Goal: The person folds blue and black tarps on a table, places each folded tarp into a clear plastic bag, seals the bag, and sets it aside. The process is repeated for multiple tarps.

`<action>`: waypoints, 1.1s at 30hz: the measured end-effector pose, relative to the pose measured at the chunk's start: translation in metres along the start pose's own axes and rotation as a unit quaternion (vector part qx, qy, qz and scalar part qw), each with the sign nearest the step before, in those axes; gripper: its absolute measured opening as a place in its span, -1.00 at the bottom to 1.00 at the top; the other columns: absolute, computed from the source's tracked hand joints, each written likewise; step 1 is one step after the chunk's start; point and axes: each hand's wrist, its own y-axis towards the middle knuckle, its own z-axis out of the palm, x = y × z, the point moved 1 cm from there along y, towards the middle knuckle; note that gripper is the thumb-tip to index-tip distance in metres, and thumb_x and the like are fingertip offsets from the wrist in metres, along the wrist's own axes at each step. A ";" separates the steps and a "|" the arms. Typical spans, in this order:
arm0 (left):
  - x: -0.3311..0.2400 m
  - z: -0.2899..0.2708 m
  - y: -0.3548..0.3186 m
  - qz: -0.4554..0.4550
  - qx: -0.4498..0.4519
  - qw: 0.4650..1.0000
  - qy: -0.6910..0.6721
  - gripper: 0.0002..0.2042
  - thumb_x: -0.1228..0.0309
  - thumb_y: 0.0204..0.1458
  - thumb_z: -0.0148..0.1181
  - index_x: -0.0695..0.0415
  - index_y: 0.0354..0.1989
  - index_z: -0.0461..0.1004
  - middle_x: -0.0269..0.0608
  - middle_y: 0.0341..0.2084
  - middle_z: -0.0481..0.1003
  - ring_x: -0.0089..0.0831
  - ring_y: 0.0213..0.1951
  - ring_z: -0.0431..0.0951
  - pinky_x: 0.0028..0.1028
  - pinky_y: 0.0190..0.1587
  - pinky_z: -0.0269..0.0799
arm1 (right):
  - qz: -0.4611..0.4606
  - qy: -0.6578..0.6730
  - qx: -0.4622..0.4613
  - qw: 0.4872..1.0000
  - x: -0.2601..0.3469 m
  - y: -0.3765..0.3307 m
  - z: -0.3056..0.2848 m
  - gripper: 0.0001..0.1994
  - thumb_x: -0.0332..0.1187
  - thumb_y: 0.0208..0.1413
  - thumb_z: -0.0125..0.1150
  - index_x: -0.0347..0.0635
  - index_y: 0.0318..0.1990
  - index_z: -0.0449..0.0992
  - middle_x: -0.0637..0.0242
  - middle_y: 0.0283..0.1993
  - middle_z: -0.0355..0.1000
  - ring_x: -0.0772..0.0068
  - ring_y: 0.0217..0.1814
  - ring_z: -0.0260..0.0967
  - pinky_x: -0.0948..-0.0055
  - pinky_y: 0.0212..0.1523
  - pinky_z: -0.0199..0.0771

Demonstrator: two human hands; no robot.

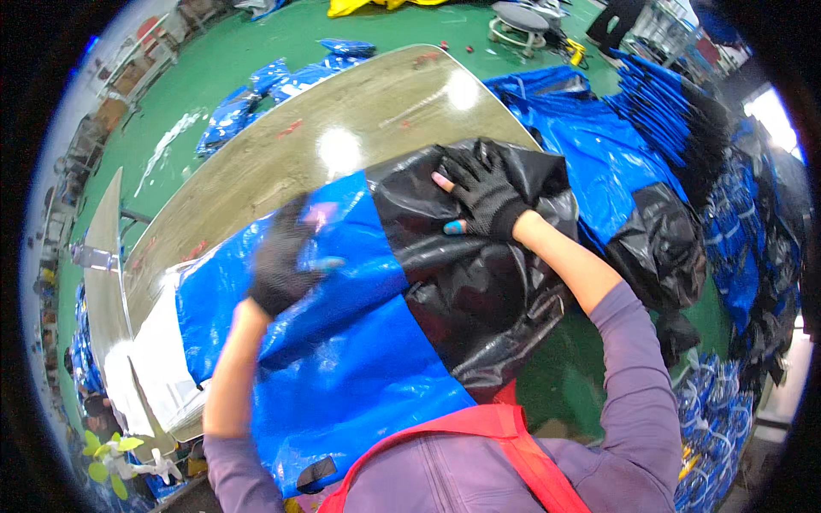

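A large blue and black plastic sheet or bag lies across the near part of the worktable, its near edge hanging against my red apron. My right hand, in a black glove with bare or coloured fingertips, presses flat on the wrinkled black end with its fingers spread. Over the blue part is my left hand, gloved the same way and blurred by motion. Its thumb stands apart from the fingers, and nothing shows in its grasp. Whether it touches the sheet I cannot tell.
The worktable has a worn, shiny top. To the right lie another blue and black sheet and a stack of folded blue sheets. Wrapped blue bundles rest on the green floor beyond. A round stool stands farther back.
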 end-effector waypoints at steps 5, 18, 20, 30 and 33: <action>-0.051 0.110 0.025 0.147 0.082 0.986 0.005 -0.36 -0.20 -0.03 0.04 -0.19 0.22 0.32 -0.06 0.31 0.14 0.00 0.37 -0.02 0.26 0.30 -0.42 | -0.107 0.278 0.008 0.955 0.044 -0.089 -0.093 -0.05 0.33 -0.21 0.21 -0.06 0.31 0.17 -0.20 0.32 0.07 -0.35 0.36 -0.02 -0.23 0.28 -0.06; -0.056 0.104 -0.017 0.067 0.263 0.962 -0.026 -0.39 0.13 0.06 0.03 -0.05 0.33 0.13 0.03 0.36 -0.03 0.24 0.32 0.00 0.02 0.37 -0.13 | 0.024 0.240 0.205 0.948 0.021 0.001 -0.043 -0.52 0.16 0.13 -0.03 -0.03 -0.16 0.58 0.08 -0.14 0.51 -0.04 -0.06 0.44 0.11 -0.02 0.40; 0.006 0.057 -0.103 0.177 0.220 0.959 -0.032 -0.47 0.19 0.06 0.00 -0.06 0.26 0.23 -0.08 0.27 0.20 0.04 0.32 0.10 0.10 0.30 -0.04 | 0.044 0.237 0.229 0.943 0.010 0.008 -0.024 -0.48 0.18 0.14 -0.04 -0.07 -0.10 0.56 0.07 -0.07 0.50 -0.04 -0.03 0.44 0.14 0.02 0.39; 0.050 -0.104 -0.409 -0.412 -0.043 0.754 -0.510 -0.40 0.19 0.13 0.05 0.18 0.31 0.12 0.06 0.26 0.18 -0.08 0.30 0.16 -0.17 0.36 -0.07 | 0.092 0.328 0.267 0.902 -0.011 0.008 0.006 -0.53 0.05 0.20 0.01 -0.08 0.08 0.48 0.05 0.09 0.43 0.00 0.15 0.35 0.28 0.18 0.28; 0.026 -0.081 -0.396 -0.294 -0.240 0.599 -0.706 -0.36 0.15 0.16 0.03 0.25 0.34 0.06 0.04 0.29 0.15 -0.11 0.30 0.16 -0.23 0.37 -0.08 | 0.092 0.345 0.268 0.895 -0.005 0.012 0.002 -0.57 -0.02 0.22 0.01 0.00 0.15 0.44 0.13 0.14 0.40 0.09 0.20 0.33 0.29 0.22 0.25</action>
